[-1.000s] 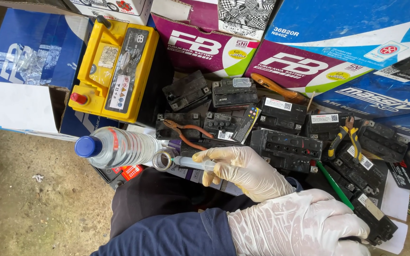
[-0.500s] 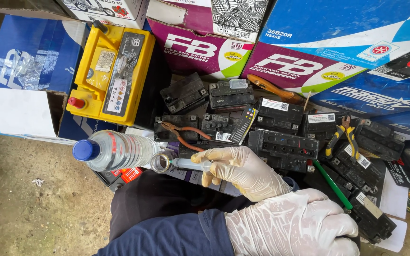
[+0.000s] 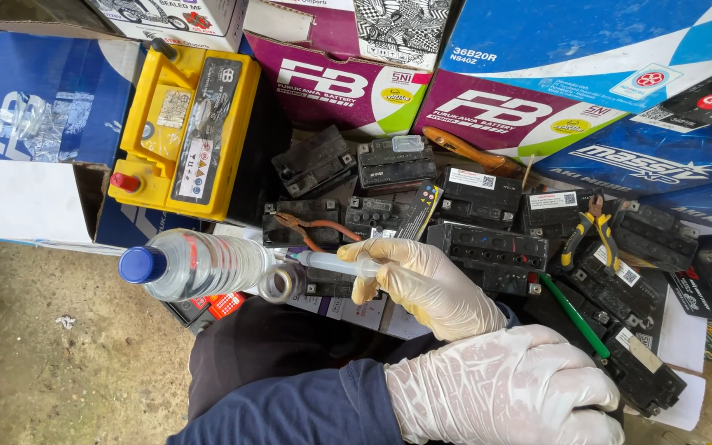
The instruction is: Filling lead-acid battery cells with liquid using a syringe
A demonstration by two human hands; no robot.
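Yellow battery [image 3: 185, 128] beyond bottle [image 3: 195, 265] and syringe [image 3: 335, 264]

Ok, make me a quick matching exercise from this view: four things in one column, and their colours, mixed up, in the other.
Things:
1. big battery
2. bottle cap
3. pliers handles
4. long screwdriver

Colours:
A. green
B. yellow and black
C. yellow, with a red terminal cap
D. blue

Pairs: 1-C, 2-D, 3-B, 4-A
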